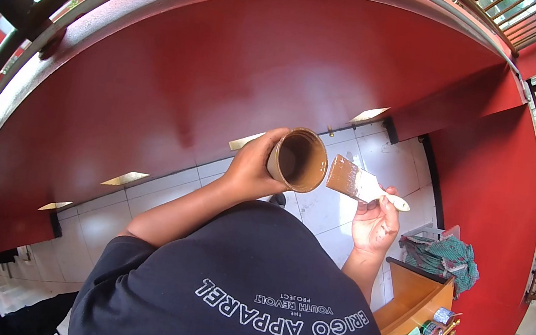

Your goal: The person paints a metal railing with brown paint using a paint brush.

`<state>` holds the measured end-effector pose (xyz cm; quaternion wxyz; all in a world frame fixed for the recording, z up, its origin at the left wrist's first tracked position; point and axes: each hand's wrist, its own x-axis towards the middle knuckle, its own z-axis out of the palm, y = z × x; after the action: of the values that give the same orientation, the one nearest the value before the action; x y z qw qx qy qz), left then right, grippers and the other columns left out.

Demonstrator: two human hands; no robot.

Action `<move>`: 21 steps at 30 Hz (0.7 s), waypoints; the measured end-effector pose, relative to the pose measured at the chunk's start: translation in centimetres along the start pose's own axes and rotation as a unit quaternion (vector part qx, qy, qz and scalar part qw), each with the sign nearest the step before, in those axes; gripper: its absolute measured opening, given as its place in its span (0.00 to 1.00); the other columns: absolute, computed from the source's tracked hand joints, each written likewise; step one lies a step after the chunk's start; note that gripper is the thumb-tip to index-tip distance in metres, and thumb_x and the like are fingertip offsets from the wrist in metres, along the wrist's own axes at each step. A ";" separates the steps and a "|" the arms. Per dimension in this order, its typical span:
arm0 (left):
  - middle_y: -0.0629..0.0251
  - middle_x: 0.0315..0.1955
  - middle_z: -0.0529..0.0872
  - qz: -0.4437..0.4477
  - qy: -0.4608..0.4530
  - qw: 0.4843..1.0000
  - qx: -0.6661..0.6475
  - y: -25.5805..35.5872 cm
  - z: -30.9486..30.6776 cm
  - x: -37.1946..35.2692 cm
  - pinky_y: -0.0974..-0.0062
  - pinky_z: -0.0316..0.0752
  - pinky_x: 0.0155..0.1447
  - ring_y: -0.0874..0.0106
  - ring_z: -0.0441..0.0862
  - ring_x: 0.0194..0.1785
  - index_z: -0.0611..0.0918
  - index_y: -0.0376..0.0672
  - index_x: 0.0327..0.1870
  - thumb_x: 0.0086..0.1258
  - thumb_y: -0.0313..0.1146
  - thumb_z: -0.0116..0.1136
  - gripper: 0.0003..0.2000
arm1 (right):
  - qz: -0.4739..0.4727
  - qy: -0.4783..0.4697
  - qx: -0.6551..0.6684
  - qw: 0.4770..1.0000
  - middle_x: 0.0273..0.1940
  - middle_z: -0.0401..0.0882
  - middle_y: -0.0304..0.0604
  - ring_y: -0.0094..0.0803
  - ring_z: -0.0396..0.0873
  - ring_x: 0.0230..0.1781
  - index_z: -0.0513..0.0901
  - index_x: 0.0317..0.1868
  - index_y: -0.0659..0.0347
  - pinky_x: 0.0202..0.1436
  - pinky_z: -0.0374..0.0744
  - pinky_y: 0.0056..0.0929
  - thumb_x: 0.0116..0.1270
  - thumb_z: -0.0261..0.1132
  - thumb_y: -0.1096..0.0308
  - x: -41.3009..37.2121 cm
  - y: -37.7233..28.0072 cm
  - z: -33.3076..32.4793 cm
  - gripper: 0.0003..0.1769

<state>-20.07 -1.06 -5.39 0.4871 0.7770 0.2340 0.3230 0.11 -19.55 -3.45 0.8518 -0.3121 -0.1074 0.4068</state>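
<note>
My left hand is wrapped round a brown cup, whose open mouth faces the camera; its inside is coated brown and dark toward the bottom. To the right of the cup, my right hand holds a paintbrush by its pale handle, between thumb and fingers. The brush's wide bristles are brown at the tip, point left and stop just short of the cup's rim. Some small stains show on the right palm.
A curved red wall stands in front, with metal railings above it. White floor tiles lie below. At the right are a green checked cloth, a wooden cabinet and small paint cans.
</note>
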 end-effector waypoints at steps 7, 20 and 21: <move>0.60 0.58 0.80 -0.020 -0.012 1.000 0.014 1.1 2.8 1.3 0.65 0.76 0.66 0.66 0.79 0.63 0.68 0.43 0.64 0.44 0.36 0.85 0.45 | 0.001 -0.024 0.005 1.000 0.50 0.84 0.54 0.40 0.85 0.52 0.76 0.50 0.60 0.54 0.87 0.36 0.69 0.57 0.77 0.8 -2.2 -2.1 0.11; 0.57 0.61 0.77 -0.089 -0.062 0.985 -0.134 2.4 6.8 3.0 0.63 0.67 0.72 0.63 0.72 0.69 0.67 0.39 0.68 0.40 0.38 0.87 0.51 | -0.143 -0.091 -0.071 0.983 0.51 0.83 0.48 0.44 0.81 0.56 0.75 0.48 0.55 0.56 0.84 0.45 0.67 0.59 0.82 1.9 -6.6 -4.0 0.13; 0.55 0.62 0.77 -0.094 -0.089 0.979 -0.158 2.7 6.5 3.1 0.63 0.65 0.73 0.62 0.71 0.69 0.67 0.39 0.69 0.41 0.39 0.86 0.51 | -0.169 -0.117 -0.100 0.973 0.51 0.82 0.49 0.45 0.81 0.57 0.75 0.48 0.56 0.57 0.84 0.46 0.66 0.59 0.83 1.8 -7.0 -4.0 0.14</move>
<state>-13.07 -4.03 -4.16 0.6508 0.6904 0.2073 0.2384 7.37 -23.26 -2.41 0.8541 -0.3233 -0.2981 0.2778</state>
